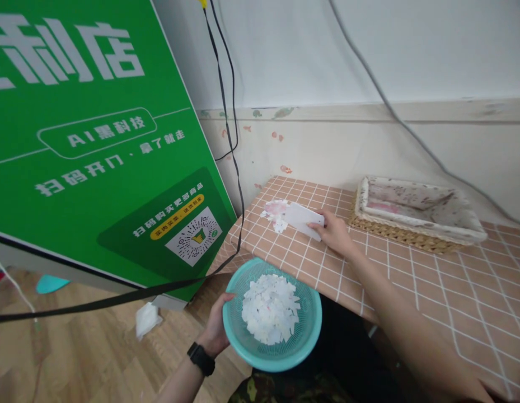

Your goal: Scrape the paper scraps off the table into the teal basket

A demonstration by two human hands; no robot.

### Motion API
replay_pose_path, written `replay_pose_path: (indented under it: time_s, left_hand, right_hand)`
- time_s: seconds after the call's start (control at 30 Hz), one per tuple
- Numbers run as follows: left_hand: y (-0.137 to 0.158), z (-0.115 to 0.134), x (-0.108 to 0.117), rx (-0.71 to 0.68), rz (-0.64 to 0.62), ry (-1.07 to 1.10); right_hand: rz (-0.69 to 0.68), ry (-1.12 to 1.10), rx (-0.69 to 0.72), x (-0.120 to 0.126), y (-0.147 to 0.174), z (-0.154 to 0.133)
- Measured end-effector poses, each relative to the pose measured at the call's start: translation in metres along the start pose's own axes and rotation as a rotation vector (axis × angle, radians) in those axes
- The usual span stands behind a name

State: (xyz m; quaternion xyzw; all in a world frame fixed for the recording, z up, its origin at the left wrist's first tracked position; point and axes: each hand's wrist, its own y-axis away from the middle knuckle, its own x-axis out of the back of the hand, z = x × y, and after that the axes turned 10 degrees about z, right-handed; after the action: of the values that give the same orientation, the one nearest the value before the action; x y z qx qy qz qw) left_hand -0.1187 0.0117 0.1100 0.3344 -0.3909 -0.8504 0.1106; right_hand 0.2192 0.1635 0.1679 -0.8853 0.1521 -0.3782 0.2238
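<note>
Presently, one green panel [87, 117] is standing beyond the fingers of the left hand [215, 326], off to their left. One desk [431, 280], bearing a brown, white-lined grid, is spreading beneath the fingers of the right hand [337, 235]. The right forearm [394, 302] is slanting forward and inward over it, while the left forearm [182, 383] is reaching up from below the desk's edge. One lined wicker basket [406, 238] is sitting to the right of the right fingers. One teal colander [280, 365] is hanging nearer than the right fingers; the left fingers are gripping its left rim, thumb on top. In it, just right of those fingers, one heap of white scraps [270, 308] is lying, too many to count. The right fingers are pinching one white card [302, 218] by its right end. Left of them, at the card's far end, one patch of pale scraps [275, 209] is lying on the desk. One dark watch [201, 359] is circling the left wrist, just below the left fingers.
</note>
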Motion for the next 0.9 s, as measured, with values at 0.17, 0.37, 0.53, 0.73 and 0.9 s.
replay_pose_path:
  time_s: [0.17, 0.37, 0.53, 0.73, 0.9]
  left_hand:
    - [0.02, -0.012, 0.013, 0.011, -0.066, 0.025]
    - [0.034, -0.033, 0.018, -0.037, -0.165, 0.07]
    - [0.044, -0.031, 0.012, -0.052, -0.226, 0.074]
    - [0.039, -0.026, 0.015, -0.09, -0.172, 0.058]
    - [0.033, -0.021, 0.021, -0.136, -0.104, 0.056]
  right_hand:
    - [0.031, 0.048, 0.028, -0.003, 0.004, -0.009]
    - [0.04, 0.035, 0.096, -0.003, 0.011, -0.021]
    - [0.031, -0.104, 0.052, -0.009, 0.015, -0.02]
    - [-0.078, -0.168, 0.072, -0.004, 0.013, -0.017]
    - [-0.063, -0.219, 0.031, -0.006, 0.014, -0.023]
